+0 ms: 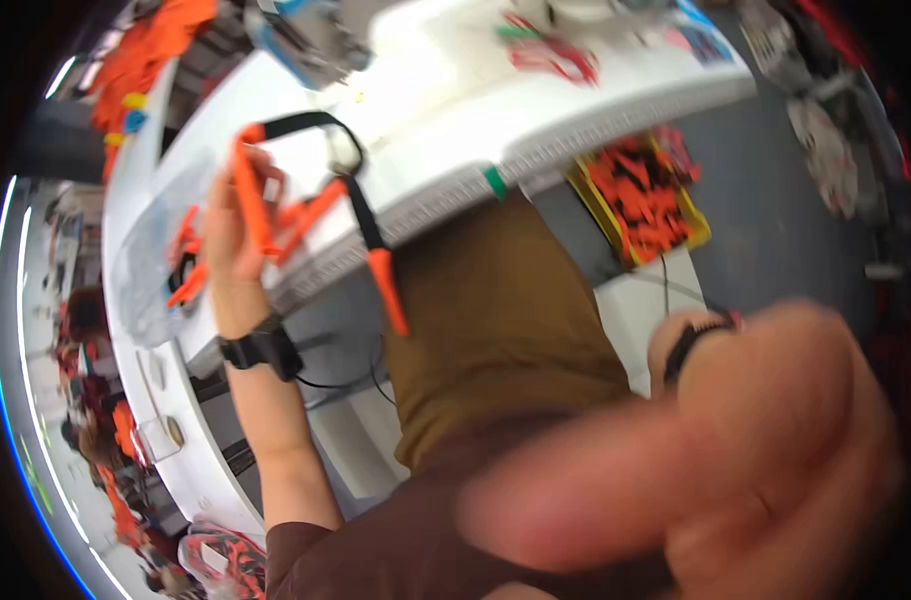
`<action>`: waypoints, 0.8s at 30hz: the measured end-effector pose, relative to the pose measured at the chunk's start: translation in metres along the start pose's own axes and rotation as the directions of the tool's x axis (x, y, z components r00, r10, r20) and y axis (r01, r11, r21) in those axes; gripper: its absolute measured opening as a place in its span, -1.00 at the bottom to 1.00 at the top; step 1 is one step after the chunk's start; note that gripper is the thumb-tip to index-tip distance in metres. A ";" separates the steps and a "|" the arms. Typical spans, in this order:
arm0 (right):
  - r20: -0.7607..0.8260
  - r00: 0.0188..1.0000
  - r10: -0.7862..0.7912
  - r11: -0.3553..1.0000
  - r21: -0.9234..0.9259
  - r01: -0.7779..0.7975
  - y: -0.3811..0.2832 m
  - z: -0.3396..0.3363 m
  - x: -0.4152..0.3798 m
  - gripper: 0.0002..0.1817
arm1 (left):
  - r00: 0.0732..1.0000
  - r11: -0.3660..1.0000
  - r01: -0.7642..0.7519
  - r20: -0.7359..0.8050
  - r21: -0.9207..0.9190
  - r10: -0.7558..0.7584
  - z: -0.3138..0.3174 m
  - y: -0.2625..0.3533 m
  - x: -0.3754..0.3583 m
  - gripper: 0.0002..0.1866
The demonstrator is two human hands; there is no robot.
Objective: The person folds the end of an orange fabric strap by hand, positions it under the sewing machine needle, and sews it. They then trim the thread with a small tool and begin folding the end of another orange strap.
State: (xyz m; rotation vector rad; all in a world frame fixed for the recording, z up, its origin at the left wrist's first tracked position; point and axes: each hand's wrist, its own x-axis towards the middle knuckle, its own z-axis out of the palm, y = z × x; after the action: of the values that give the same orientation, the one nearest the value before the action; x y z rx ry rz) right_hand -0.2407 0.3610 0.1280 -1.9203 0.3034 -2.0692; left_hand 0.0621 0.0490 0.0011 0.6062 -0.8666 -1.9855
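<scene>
My left hand (238, 225), with a black band on the wrist, is closed round an orange-and-black strap (251, 190) above the front edge of the white table. The strap's black webbing (311, 122) loops to the right, and an orange end (386, 290) hangs below the edge over my lap. My right hand (766, 450) is very close to the camera and blurred. One digit stretches to the left, apart from the rest, with nothing visible in the hand. More orange-and-black pieces (186, 260) lie beside my left hand on clear plastic.
On the white table (416, 130) are a blurred grey-and-blue device (311, 40) and a red bundle (556, 60). Below the edge stands a yellow crate (701, 235) of orange-and-black pieces. A bag of similar pieces (221, 560) sits at lower left. Other people are blurred at far left.
</scene>
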 end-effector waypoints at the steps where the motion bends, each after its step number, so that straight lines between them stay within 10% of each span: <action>1: -0.006 0.998 -0.070 0.997 0.010 0.070 0.001 0.002 0.003 -0.57 | 1.000 1.000 -0.016 -0.021 0.024 0.016 -0.011 -0.002 0.000 -0.69; 5: -0.102 0.935 -0.340 0.940 -0.042 0.338 0.003 0.015 0.007 -0.51 | 0.995 0.984 -0.043 0.086 -0.172 0.058 -0.032 -0.005 0.001 -0.71; 7: -0.281 0.472 -0.836 0.490 0.008 0.872 0.030 0.042 0.028 -0.39 | 0.998 0.982 -0.058 -0.031 -0.179 0.053 -0.012 -0.006 -0.007 -0.77; 10: -0.017 0.613 -0.790 0.612 -0.094 0.786 0.053 0.030 0.005 -0.37 | 0.992 0.959 -0.087 -0.116 -0.272 0.057 0.006 0.000 -0.019 -0.77; 12: 0.153 0.957 -0.245 0.882 -0.374 0.286 0.080 0.034 -0.005 -0.57 | 0.998 0.951 -0.018 0.056 -0.309 0.037 -0.001 0.004 -0.020 -0.78; 15: 0.201 0.912 0.357 0.759 -0.632 -0.158 0.177 0.048 -0.033 -0.55 | 0.999 0.982 -0.043 0.015 -0.184 0.047 -0.005 0.008 -0.016 -0.79; 21: 0.359 0.822 0.441 0.628 -0.778 0.003 0.272 0.065 -0.111 -0.58 | 0.972 0.995 -0.041 -0.236 -0.088 0.019 -0.035 0.021 0.022 -0.74; 24: 0.251 0.785 0.567 0.647 -0.725 -0.236 0.282 0.066 -0.112 -0.65 | 0.901 0.923 -0.320 -0.234 0.212 0.366 -0.076 0.078 0.046 -0.69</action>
State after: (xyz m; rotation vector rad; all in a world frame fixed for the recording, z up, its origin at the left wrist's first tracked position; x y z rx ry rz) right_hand -0.1466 0.1412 -0.0702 -2.3366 1.3825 -1.2000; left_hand 0.1308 -0.0467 0.0076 0.7442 -0.9069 -1.4799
